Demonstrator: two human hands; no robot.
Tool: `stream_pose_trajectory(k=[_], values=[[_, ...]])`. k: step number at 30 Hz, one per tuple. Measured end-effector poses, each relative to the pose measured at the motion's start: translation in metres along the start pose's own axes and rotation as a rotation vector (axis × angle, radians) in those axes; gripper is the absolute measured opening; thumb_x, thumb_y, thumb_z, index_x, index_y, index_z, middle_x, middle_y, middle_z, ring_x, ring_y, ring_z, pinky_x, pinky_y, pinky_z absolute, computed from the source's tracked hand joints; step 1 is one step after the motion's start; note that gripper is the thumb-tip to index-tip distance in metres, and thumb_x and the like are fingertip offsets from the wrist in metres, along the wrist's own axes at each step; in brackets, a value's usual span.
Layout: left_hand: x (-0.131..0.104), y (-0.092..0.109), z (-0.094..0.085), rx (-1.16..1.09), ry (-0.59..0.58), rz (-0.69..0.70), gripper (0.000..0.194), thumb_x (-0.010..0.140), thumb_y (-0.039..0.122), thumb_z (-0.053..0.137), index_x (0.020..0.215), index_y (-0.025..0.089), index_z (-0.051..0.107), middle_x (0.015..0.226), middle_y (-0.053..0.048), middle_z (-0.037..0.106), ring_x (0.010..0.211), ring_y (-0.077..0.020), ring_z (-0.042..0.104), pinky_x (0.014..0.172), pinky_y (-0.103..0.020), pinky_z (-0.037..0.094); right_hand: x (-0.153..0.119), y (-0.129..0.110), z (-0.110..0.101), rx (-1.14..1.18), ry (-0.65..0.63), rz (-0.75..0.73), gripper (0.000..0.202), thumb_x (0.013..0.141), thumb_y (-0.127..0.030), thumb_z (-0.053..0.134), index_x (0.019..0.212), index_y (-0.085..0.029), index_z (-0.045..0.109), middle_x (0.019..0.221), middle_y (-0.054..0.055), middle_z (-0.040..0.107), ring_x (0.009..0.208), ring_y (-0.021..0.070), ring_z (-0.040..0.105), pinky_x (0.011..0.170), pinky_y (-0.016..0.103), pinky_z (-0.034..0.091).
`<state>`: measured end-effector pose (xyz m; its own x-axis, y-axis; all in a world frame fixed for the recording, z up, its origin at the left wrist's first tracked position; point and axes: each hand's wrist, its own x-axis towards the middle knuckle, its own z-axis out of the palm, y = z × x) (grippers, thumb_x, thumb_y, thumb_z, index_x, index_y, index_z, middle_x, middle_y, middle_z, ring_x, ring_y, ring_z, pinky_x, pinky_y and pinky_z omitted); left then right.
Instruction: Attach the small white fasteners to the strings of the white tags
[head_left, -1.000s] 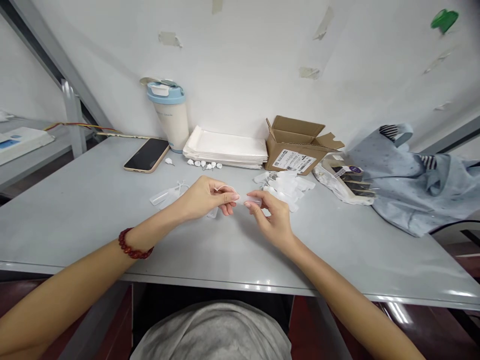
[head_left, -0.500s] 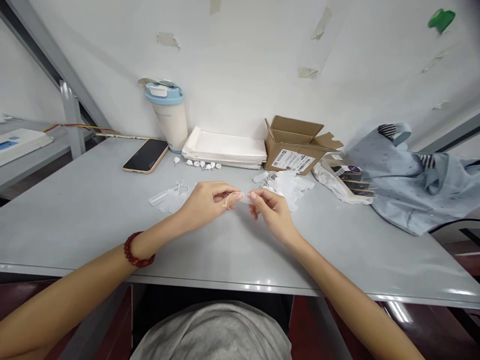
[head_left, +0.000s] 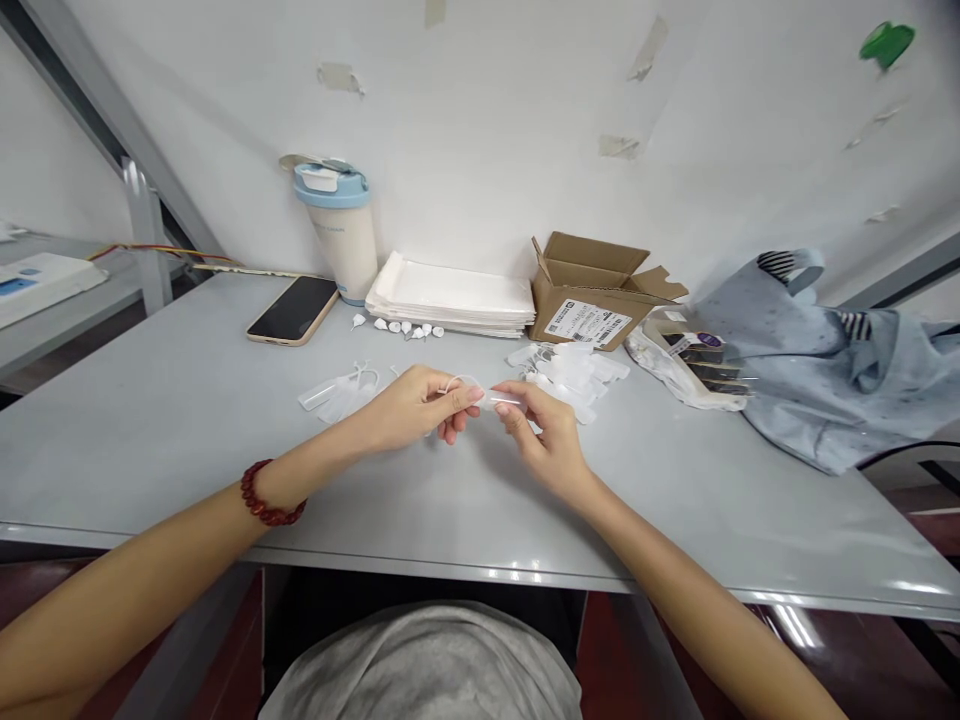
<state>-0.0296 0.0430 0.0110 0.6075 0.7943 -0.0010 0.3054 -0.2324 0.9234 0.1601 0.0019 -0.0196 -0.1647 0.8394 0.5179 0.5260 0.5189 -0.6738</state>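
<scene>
Over the middle of the table, my left hand (head_left: 421, 408) pinches a small clear plastic tube (head_left: 501, 400) at its left end. A thin translucent strap curves up over the thumb of that hand. My right hand (head_left: 546, 428) has its thumb and forefinger closed on the tube's other end. Left of my hands lie several similar clear pieces with looped straps (head_left: 341, 397), partly hidden by my left wrist. Behind my right hand is a larger pile of clear plastic pieces (head_left: 576, 372).
Several small white-headed pieces (head_left: 406, 328) lie before a stack of white envelopes (head_left: 457, 290). A phone (head_left: 292, 312) and a lidded cup (head_left: 341, 240) stand left; an open cardboard box (head_left: 589, 300), a plastic packet (head_left: 686, 360) and blue cloth (head_left: 817, 370) are right.
The clear tube has turned between my fingers, and its right part shows more. My left fingers have curled beneath it, and my right grip has shifted along it.
</scene>
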Motion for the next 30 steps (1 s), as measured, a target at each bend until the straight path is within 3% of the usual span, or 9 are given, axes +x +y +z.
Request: stream_pose_trajectory(k=[4, 8, 11, 15, 18, 21, 23, 26, 30], values=[[-0.001, 0.000, 0.003, 0.114, 0.046, 0.056, 0.038, 0.089, 0.044, 0.049, 0.066, 0.016, 0.060, 0.057, 0.000, 0.060, 0.052, -0.0116, 0.056, 0.052, -0.022, 0.042, 0.000, -0.001, 0.000, 0.042, -0.049, 0.064, 0.032, 0.095, -0.041, 0.040, 0.090, -0.016, 0.061, 0.063, 0.000, 0.055, 0.054, 0.0109, 0.047, 0.053, 0.025, 0.039], [-0.002, -0.004, 0.005, 0.406, 0.085, 0.311, 0.037, 0.093, 0.034, 0.044, 0.061, 0.017, 0.054, 0.058, -0.001, 0.058, 0.055, -0.0122, 0.052, 0.058, -0.024, 0.039, 0.005, -0.002, -0.004, 0.263, -0.173, 0.281, 0.042, 0.093, -0.051, 0.040, 0.067, -0.019, 0.049, 0.051, -0.005, 0.038, 0.047, 0.0087, 0.035, 0.048, 0.024, 0.031], [-0.003, -0.010, 0.008, 0.655, 0.107, 0.474, 0.032, 0.094, 0.029, 0.040, 0.070, 0.016, 0.058, 0.065, -0.005, 0.058, 0.059, -0.0150, 0.051, 0.058, -0.027, 0.035, 0.011, 0.000, -0.009, 0.444, -0.317, 0.445, 0.047, 0.088, -0.057, 0.045, 0.060, -0.020, 0.039, 0.050, -0.007, 0.032, 0.044, 0.0071, 0.028, 0.044, 0.023, 0.026], [-0.004, -0.018, 0.011, 0.872, 0.098, 0.536, 0.033, 0.096, 0.026, 0.034, 0.078, 0.014, 0.060, 0.072, -0.008, 0.059, 0.061, -0.0164, 0.050, 0.058, -0.028, 0.034, 0.015, 0.003, -0.014, 0.615, -0.425, 0.608, 0.047, 0.083, -0.058, 0.053, 0.060, -0.020, 0.036, 0.051, -0.009, 0.023, 0.043, 0.0055, 0.018, 0.040, 0.022, 0.017], [-0.003, -0.016, 0.010, 0.803, 0.113, 0.512, 0.032, 0.096, 0.029, 0.035, 0.082, 0.014, 0.060, 0.072, -0.006, 0.059, 0.061, -0.0152, 0.049, 0.058, -0.027, 0.034, 0.015, 0.001, -0.014, 0.640, -0.395, 0.624, 0.046, 0.084, -0.056, 0.052, 0.059, -0.020, 0.038, 0.051, -0.009, 0.021, 0.043, 0.0054, 0.018, 0.041, 0.022, 0.016], [-0.002, -0.009, 0.008, 0.594, 0.107, 0.392, 0.032, 0.096, 0.032, 0.037, 0.077, 0.015, 0.057, 0.066, -0.002, 0.057, 0.058, -0.0127, 0.048, 0.058, -0.025, 0.035, 0.013, -0.003, -0.012, 0.568, -0.327, 0.521, 0.046, 0.087, -0.055, 0.048, 0.059, -0.020, 0.038, 0.052, -0.008, 0.026, 0.045, 0.0066, 0.026, 0.043, 0.022, 0.024], [-0.002, -0.004, 0.006, 0.466, 0.082, 0.283, 0.036, 0.095, 0.034, 0.038, 0.068, 0.016, 0.053, 0.061, 0.000, 0.056, 0.056, -0.0118, 0.049, 0.057, -0.024, 0.036, 0.010, -0.004, -0.010, 0.399, -0.284, 0.395, 0.042, 0.090, -0.052, 0.045, 0.064, -0.019, 0.045, 0.054, -0.005, 0.036, 0.048, 0.0080, 0.034, 0.047, 0.023, 0.030], [-0.001, 0.000, 0.005, 0.257, 0.074, 0.115, 0.040, 0.094, 0.038, 0.040, 0.063, 0.016, 0.051, 0.058, 0.000, 0.057, 0.055, -0.0117, 0.052, 0.055, -0.024, 0.038, 0.005, -0.001, -0.008, 0.000, -0.196, 0.088, 0.030, 0.092, -0.044, 0.046, 0.090, -0.016, 0.057, 0.070, 0.002, 0.054, 0.058, 0.0116, 0.045, 0.054, 0.025, 0.038], [0.001, 0.000, 0.002, -0.045, 0.006, -0.062, 0.040, 0.091, 0.044, 0.044, 0.065, 0.016, 0.055, 0.052, 0.002, 0.055, 0.051, -0.0126, 0.056, 0.055, -0.024, 0.042, 0.001, 0.008, -0.004, -0.391, -0.107, -0.313, 0.028, 0.096, -0.034, 0.040, 0.106, -0.013, 0.056, 0.079, 0.008, 0.058, 0.066, 0.0170, 0.051, 0.055, 0.027, 0.038]])
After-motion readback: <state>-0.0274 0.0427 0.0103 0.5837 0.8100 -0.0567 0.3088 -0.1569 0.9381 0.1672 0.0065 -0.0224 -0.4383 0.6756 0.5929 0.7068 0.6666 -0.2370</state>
